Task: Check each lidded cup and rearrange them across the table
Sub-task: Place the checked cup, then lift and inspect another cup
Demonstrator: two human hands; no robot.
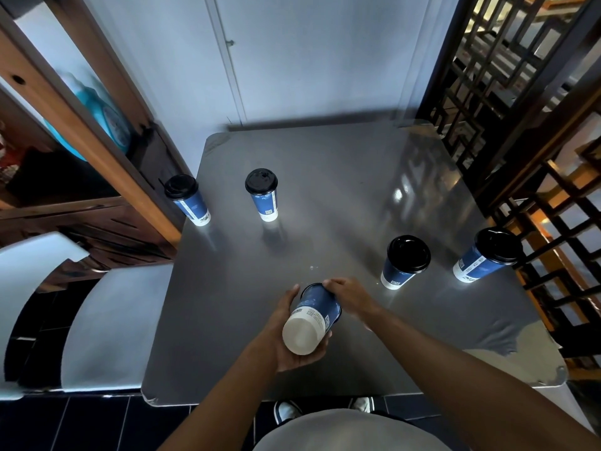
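Note:
Both hands hold one blue paper cup (313, 315) above the near middle of the grey table (341, 196). It is tipped with its white bottom toward me and its lid end away. My left hand (286, 336) cups the base from below and the left. My right hand (348, 294) grips the lid end, hiding the lid. Several other blue cups with black lids stand upright: one at the left edge (187, 200), one left of centre (263, 195), one at the right (405, 262) and one by the right edge (487, 255).
A white chair (107, 323) stands at the table's left side. A wooden shelf unit (81, 131) rises behind it, and a dark wooden lattice screen (520, 125) runs along the right. A white wall (309, 60) backs the table. The far half of the tabletop holds nothing.

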